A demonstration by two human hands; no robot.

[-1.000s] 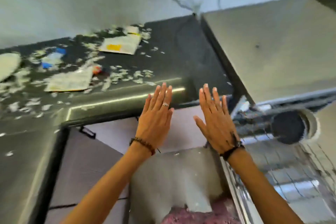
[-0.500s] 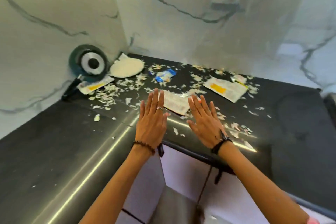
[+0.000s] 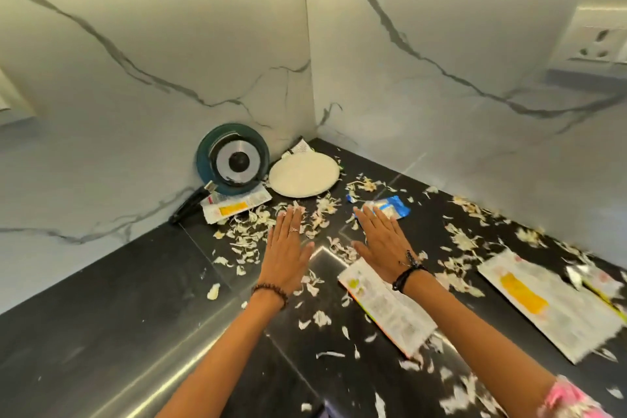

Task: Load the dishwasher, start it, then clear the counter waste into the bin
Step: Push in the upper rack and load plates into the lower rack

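Both hands have come up from the dishwasher to the counter (image 3: 101,332) — your left hand (image 3: 285,248) and right hand (image 3: 381,241) are spread flat, fingers straight, holding nothing. The waste is under and around them: peelings (image 3: 252,234), a blue wrapper (image 3: 390,209), packets (image 3: 386,305) — clearing looks next.

A pan (image 3: 233,159) leans in the counter (image 3: 101,309) corner, a plate (image 3: 303,176) right of it.
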